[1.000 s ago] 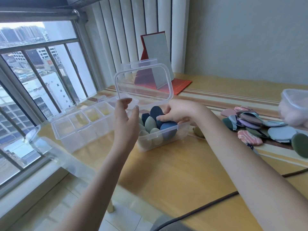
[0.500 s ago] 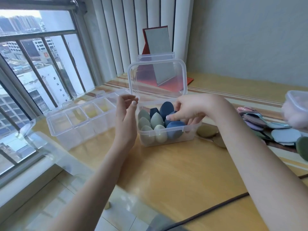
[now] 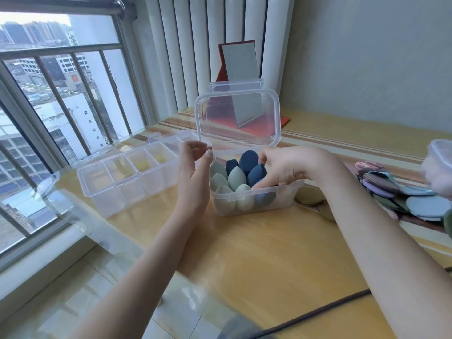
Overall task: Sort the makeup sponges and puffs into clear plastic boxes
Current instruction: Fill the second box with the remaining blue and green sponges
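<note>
A clear plastic box (image 3: 254, 208) stands mid-table with its hinged lid (image 3: 237, 118) raised upright. Inside stand several egg-shaped sponges, sage green ones (image 3: 236, 178) on the left and dark blue ones (image 3: 248, 160) on the right. My left hand (image 3: 194, 182) is at the box's left side, its fingertips pinching the lid's lower left corner. My right hand (image 3: 283, 167) reaches into the box from the right, fingers curled on a blue sponge (image 3: 265, 198) at the front right. A heap of flat round puffs (image 3: 396, 192) lies to the right.
A long clear divided box (image 3: 127, 177) sits left of the hands, near the window rail. Olive puffs (image 3: 309, 195) lie right of the sponge box. A clear tub with pink puffs (image 3: 439, 165) is at the right edge. A red-stand mirror (image 3: 241, 77) stands behind. A dark cable (image 3: 318, 321) crosses the front.
The lid has swung from tilted over the box to upright, my left hand following its corner. My right hand has pushed the blue sponge lower into the front right of the box.
</note>
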A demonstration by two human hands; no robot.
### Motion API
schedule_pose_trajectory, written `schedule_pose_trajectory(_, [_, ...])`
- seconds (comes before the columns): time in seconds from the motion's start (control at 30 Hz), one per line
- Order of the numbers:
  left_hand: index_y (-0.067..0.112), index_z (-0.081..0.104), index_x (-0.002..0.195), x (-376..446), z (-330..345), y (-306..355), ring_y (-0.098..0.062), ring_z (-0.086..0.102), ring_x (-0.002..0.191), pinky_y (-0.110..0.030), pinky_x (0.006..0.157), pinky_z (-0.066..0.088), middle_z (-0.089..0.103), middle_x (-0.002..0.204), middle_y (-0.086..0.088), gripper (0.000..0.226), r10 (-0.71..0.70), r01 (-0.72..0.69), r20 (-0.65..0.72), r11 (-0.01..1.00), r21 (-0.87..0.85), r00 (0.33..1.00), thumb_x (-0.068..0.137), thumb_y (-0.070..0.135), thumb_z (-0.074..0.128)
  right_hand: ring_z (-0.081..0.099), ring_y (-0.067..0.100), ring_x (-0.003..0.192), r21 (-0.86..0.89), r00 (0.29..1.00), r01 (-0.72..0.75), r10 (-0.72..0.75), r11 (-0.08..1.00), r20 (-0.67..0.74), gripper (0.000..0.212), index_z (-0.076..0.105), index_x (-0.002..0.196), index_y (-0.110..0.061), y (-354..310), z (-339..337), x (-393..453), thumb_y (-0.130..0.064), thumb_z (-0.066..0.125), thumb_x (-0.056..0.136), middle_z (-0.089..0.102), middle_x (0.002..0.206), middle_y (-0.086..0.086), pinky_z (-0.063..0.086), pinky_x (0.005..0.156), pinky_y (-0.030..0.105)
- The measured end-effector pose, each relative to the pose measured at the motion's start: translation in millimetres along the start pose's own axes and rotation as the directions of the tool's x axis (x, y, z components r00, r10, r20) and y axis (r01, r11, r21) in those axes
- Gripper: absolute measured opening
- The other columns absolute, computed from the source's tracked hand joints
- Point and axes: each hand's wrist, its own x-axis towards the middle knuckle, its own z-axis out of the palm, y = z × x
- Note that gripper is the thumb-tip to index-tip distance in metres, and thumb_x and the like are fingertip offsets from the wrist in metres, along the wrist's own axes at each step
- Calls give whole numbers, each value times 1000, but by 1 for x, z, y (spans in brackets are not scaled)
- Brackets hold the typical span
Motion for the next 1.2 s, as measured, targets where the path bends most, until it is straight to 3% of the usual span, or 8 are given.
schedule_pose_trajectory(0.17, [28, 49, 91, -1, 0, 0, -15, 56, 99, -24, 86, 43, 60, 102, -9, 8, 11, -11, -10, 1000, -15, 1000, 83, 27, 50, 72, 20, 85, 63, 997, -58, 61, 996, -50, 56, 52, 127, -9, 3, -11, -4, -50, 60, 89, 67, 95, 5, 58, 82, 32])
schedule_pose_trajectory(0.27, [27, 49, 91, -1, 0, 0, -15, 57, 100, -24, 87, 43, 59, 101, -6, 8, 7, -7, -9, 1000, -14, 1000, 83, 26, 50, 70, 20, 85, -44, 999, -36, 34, 998, -41, 46, 53, 126, -11, 2, -8, -2, -40, 61, 92, 67, 99, 7, 56, 76, 30])
schedule_pose_trajectory(0.37, [26, 48, 92, -1, 1, -1, -15, 57, 102, -23, 87, 43, 59, 102, -7, 9, 1, -2, -16, 1000, -18, 1000, 83, 26, 50, 65, 18, 79, -104, 1000, -18, 17, 994, -9, 58, 50, 129, -16, 1, -1, 5, -38, 75, 81, 64, 101, 6, 53, 68, 28])
schedule_pose_trajectory(0.53, [19, 48, 95, -1, 2, 0, -12, 56, 99, -18, 85, 43, 57, 103, -7, 14, -14, 14, -13, 999, -34, 1000, 83, 24, 52, 62, 23, 103, -175, 999, 2, 7, 985, 50, 68, 49, 131, -18, -1, 3, 9, -33, 82, 73, 63, 118, 3, 53, 89, 36])
schedule_pose_trajectory(0.7, [14, 47, 98, -3, 2, 3, -10, 56, 95, -13, 83, 45, 58, 103, -10, 19, -9, 9, -23, 999, -34, 1000, 82, 21, 55, 60, 19, 93, -169, 999, -2, 8, 986, 37, 62, 46, 131, -20, -1, 0, 5, -39, 74, 79, 60, 116, 3, 48, 63, 25])
schedule_pose_trajectory(0.83, [10, 47, 99, -6, 2, 7, -5, 55, 94, -12, 83, 45, 57, 101, -6, 20, 46, -42, -90, 998, 45, 995, 82, 19, 54, 68, 18, 92, 24, 997, -67, 68, 997, -26, 42, 57, 123, -10, 5, -8, 3, -40, 59, 93, 64, 113, 7, 58, 84, 30])
schedule_pose_trajectory(0.97, [14, 45, 103, -5, 0, 5, -1, 48, 97, -11, 85, 44, 49, 107, -3, 26, 86, -55, -173, 982, 181, 981, 82, 27, 54, 71, 19, 84, 241, 989, -39, 72, 970, -128, 28, 65, 112, -3, 8, -14, 0, -22, 49, 101, 69, 98, 13, 60, 74, 28])
schedule_pose_trajectory(1.2, [11, 40, 123, -4, 2, 5, -5, 52, 109, -1, 82, 40, 49, 122, -2, 29, 18, -5, -113, 993, 121, 993, 96, 12, 49, 71, 18, 87, 263, 992, 11, 23, 965, -124, 22, 68, 113, -6, 9, -12, 2, -9, 50, 99, 72, 96, 12, 59, 82, 32])
